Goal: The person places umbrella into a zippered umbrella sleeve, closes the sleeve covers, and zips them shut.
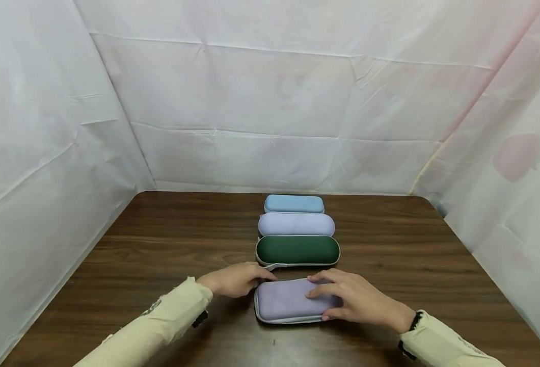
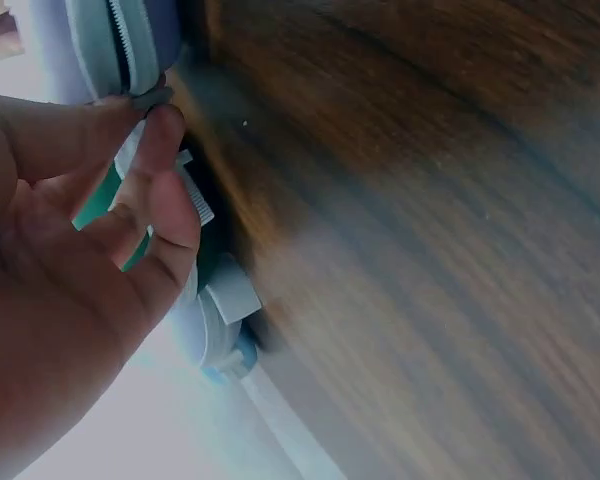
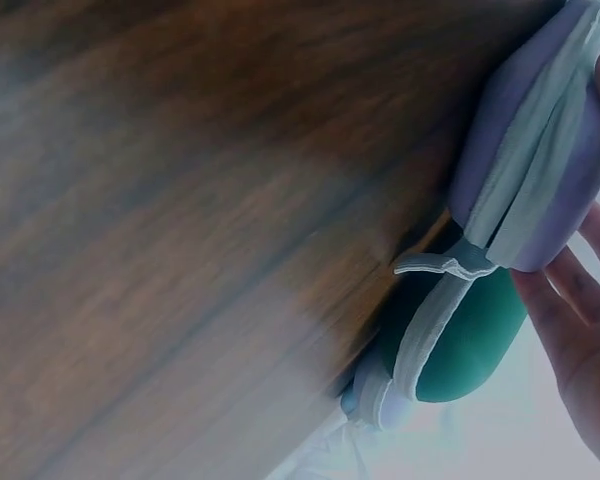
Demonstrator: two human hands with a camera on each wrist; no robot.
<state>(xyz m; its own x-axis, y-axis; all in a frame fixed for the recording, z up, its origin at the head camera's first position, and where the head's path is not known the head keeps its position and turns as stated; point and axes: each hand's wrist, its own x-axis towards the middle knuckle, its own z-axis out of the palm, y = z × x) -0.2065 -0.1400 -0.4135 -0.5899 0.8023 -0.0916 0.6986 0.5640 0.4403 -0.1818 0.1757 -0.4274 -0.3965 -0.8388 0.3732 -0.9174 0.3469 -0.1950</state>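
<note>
Four zipped cases lie in a row down the middle of a brown wooden table. The nearest is a purple case. My left hand is at its left end; in the left wrist view the left hand's thumb and forefinger pinch the grey zipper pull of the purple case. My right hand holds the case's right half, fingers over the top and thumb at the near edge. The right wrist view shows the purple case with the right hand's fingers beside it.
Behind the purple case lie a dark green case, a pale lilac case and a light blue case. White sheeting walls the table on three sides. Bare tabletop lies left and right of the row.
</note>
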